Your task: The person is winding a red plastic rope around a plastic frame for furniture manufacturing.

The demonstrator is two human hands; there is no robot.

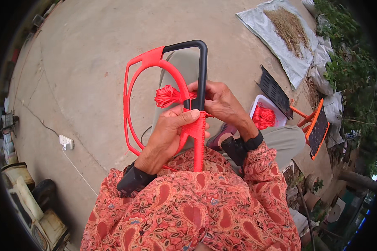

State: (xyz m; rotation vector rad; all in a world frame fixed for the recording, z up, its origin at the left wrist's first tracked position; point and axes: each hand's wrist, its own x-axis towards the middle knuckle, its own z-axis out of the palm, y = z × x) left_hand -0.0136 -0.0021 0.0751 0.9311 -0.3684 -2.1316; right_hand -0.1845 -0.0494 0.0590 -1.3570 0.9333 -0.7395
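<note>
In front of my lap stands a black tubular frame [202, 71], a rounded rectangle with a ring inside it. Red cord is wound tightly over most of it, while the upper right corner is bare black tube. My left hand [167, 130] is closed round the cord-wrapped part by the ring's lower right, thumb pressed on the winding. A bundle of red cord [167, 96] lies across the ring's edge beside the bare bar. My right hand [224, 104] reaches from the right behind that bar, its fingers closed at the bundle's right end. The bar hides some of those fingers.
Right of my knees, a white basin [255, 104] contains more red cord. Next to it are a black slotted panel [275, 93] and an orange-edged black panel [318, 129]. A pale sheet [259, 21] bears dry straw. At left lie a white power strip [66, 142] and a ride-on car [44, 221].
</note>
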